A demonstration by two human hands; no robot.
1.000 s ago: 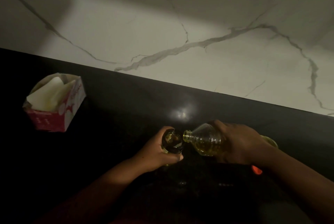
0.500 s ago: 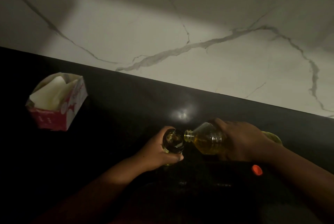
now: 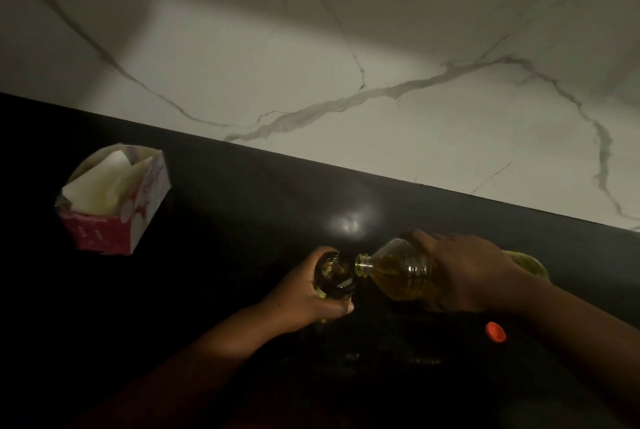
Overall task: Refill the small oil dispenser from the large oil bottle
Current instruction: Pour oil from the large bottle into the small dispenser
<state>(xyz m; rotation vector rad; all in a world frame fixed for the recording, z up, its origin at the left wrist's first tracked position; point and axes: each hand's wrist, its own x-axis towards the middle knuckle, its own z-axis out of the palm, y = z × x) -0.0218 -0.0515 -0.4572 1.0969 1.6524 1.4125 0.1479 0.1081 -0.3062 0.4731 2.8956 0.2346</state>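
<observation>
Dark tabletop (image 3: 242,206) lay open mid-frame between tissue box (image 3: 114,200) at left and the hands; orange cap (image 3: 495,332) sat lower right, wall (image 3: 346,64) closing the back.

The clear ribbed plastic large oil bottle (image 3: 405,271) shows glossy, see-through walls with golden oil behind them, and the small dark-green glass oil dispenser (image 3: 335,276) gleams smooth and shiny round its open mouth. Under them the black polished stone countertop (image 3: 242,206) throws back a bright glare spot, while the white grey-veined marble backsplash (image 3: 311,57) looks smooth with a soft sheen. The red-and-white cardboard tissue box (image 3: 114,220) reads matt, its soft white paper tissues (image 3: 104,182) crumpled, and the small orange plastic cap (image 3: 495,332) looks smooth.
</observation>
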